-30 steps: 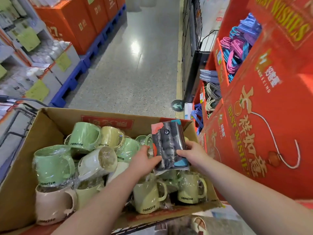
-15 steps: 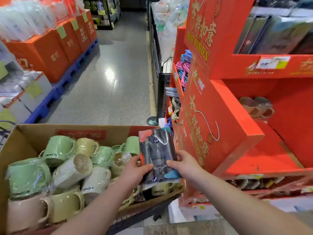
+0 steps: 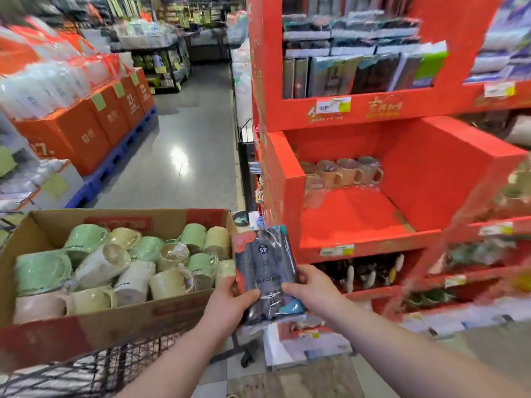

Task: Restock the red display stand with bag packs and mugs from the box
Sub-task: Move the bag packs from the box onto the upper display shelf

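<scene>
Glossy grey floor [image 3: 184, 168]; orange boxes [image 3: 86, 133] on blue pallets [image 3: 115, 159] left; shelving [image 3: 161, 67] far back.

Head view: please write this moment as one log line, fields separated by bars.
left hand: grips bag pack | right hand: grips bag pack | bag pack: beside box, before red display stand | mugs: in box

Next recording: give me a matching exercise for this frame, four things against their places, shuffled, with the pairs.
1 bag pack
2 green mugs
3 brown mugs
4 cardboard box

A on the middle shelf of the red display stand
B on the wire cart
C held by left hand and right hand
D inside the cardboard box

Pairs: 1-C, 2-D, 3-A, 4-B
</scene>
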A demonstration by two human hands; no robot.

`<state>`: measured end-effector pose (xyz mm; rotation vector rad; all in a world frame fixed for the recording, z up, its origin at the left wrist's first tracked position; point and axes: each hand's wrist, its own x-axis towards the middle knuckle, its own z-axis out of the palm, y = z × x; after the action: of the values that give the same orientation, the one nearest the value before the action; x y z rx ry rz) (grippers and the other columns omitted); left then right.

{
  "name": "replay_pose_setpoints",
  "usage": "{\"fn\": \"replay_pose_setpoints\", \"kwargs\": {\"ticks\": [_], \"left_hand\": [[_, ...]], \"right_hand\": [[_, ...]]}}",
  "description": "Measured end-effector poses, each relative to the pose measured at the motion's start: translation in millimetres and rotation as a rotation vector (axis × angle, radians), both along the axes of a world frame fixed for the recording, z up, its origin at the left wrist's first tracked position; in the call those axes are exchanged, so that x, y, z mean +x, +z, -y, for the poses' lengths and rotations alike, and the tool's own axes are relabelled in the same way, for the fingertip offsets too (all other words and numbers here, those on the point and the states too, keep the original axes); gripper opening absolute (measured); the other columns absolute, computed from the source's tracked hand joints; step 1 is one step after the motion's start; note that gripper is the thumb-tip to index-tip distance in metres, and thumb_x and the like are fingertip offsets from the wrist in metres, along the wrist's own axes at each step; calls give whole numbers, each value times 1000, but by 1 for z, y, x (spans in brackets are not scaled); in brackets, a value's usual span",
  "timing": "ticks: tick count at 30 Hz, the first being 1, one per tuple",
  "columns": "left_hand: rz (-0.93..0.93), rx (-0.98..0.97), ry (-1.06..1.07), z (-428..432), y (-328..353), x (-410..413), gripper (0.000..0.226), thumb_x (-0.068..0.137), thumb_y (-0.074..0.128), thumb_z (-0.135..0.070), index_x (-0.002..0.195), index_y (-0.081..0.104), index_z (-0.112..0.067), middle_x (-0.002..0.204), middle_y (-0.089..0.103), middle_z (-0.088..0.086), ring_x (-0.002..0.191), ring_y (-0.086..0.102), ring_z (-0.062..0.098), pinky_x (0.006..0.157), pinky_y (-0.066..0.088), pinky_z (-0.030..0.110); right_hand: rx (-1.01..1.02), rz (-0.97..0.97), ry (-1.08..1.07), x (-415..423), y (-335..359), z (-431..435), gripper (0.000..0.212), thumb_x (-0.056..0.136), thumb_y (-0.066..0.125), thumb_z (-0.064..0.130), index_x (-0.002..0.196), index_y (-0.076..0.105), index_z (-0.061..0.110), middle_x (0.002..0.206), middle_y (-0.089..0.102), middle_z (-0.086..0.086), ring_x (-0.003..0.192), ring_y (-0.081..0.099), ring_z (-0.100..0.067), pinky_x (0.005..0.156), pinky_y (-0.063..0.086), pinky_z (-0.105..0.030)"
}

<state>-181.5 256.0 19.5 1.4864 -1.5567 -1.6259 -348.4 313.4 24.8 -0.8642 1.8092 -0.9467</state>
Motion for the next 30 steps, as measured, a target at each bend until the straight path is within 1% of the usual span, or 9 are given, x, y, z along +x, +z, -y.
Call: {"fn": "replay_pose_setpoints", "kwargs": {"ticks": [3,7,12,15,18,21,24,28,30], "left_hand": [[-14,-28,-52,-29,4,-24,26,85,68,-13,107,55,-16,101,68,3,89,67,17,71,53,24],[-6,-74,-134,-52,13,-63,36,82,71,-20,115,57,-14,103,69,5,91,68,20,85,55,39],[-25,-180,-240,-69,33,-115,26,86,67,-23,109,58,-18,98,67,-1,85,65,12,67,50,24],[-37,-211,-294,-70,44,-144,32,83,69,-30,111,57,-19,102,66,-2,91,64,14,75,50,27],[-52,-241,-337,-65,54,-175,38,79,70,-35,111,57,-21,104,66,-2,95,64,16,85,51,35],[-97,-257,-377,-57,65,-210,31,82,69,-31,109,59,-21,103,68,0,93,66,17,86,53,39],[-166,-292,-411,-45,83,-244,21,84,68,-25,103,60,-21,99,70,1,88,67,15,80,54,33],[-217,-343,-431,-18,116,-284,21,85,67,-27,104,60,-21,97,69,-3,85,67,11,72,53,27],[-226,-372,-428,0,132,-301,25,84,68,-30,105,61,-20,98,70,-2,86,68,13,78,55,33]], "right_hand": [[-21,17,-57,-20,6,-38,32,85,65,10,115,58,8,106,68,-11,93,67,-26,84,56,-37],[-45,-11,-134,-53,20,-77,32,86,64,12,117,57,6,107,68,-12,90,67,-24,78,57,-33],[-93,-39,-247,-92,45,-110,28,86,64,19,114,61,15,103,69,-7,93,67,-22,89,54,-42],[-138,-40,-317,-113,58,-122,21,88,62,17,109,62,15,103,69,-7,94,67,-22,88,54,-40],[-174,-67,-382,-136,69,-126,26,87,63,16,112,63,12,103,70,-8,94,67,-24,90,54,-42],[-204,-131,-432,-164,85,-124,28,85,65,20,113,65,17,102,71,-4,92,68,-20,90,54,-43],[-241,-165,-462,-192,103,-116,24,85,65,23,109,66,20,101,71,-2,92,68,-20,90,53,-42],[-288,-210,-473,-230,131,-89,23,85,67,21,107,64,19,101,70,-3,93,67,-20,90,53,-39],[-323,-233,-468,-247,144,-70,22,85,67,17,107,64,16,99,70,-4,89,67,-19,86,54,-36]]}}
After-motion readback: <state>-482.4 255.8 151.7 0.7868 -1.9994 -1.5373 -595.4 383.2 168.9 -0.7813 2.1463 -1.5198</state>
